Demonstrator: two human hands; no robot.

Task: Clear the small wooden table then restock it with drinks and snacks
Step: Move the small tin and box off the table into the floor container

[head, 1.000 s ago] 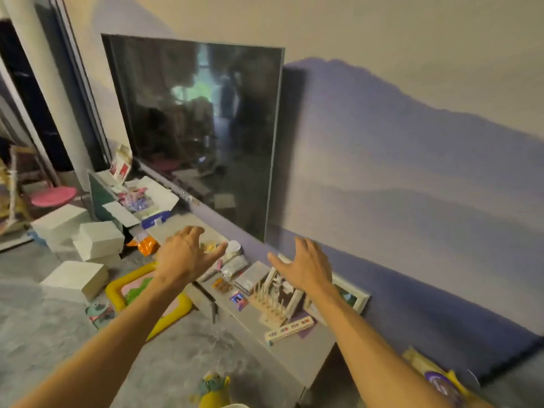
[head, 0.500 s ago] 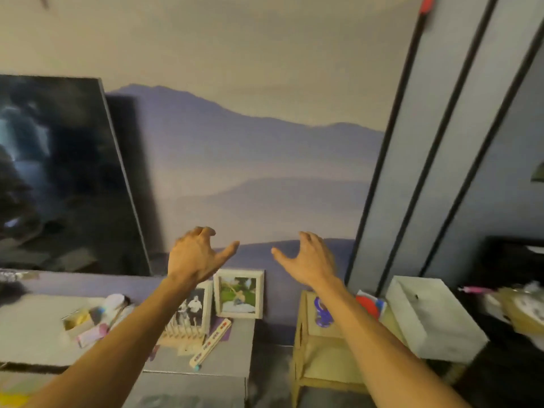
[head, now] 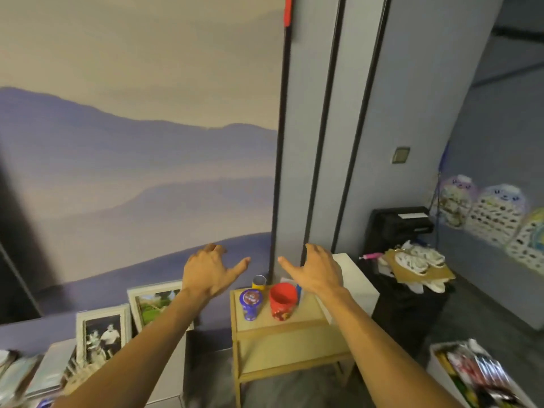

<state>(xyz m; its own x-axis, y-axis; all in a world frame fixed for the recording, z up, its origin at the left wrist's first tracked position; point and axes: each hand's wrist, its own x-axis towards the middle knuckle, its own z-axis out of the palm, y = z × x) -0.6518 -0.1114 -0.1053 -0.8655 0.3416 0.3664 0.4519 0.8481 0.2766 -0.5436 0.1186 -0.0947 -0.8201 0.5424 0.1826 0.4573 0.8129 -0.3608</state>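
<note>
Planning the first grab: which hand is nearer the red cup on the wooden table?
Right. The right hand hovers open just above and right of the red cup; the left hand hovers farther off to its left.

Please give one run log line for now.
left hand: open | right hand: open | wooden table: red cup, blue cup, can

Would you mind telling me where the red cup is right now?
The red cup stands on the small wooden table in the head view, lower centre, just right of the blue tub and below the right hand.
</note>
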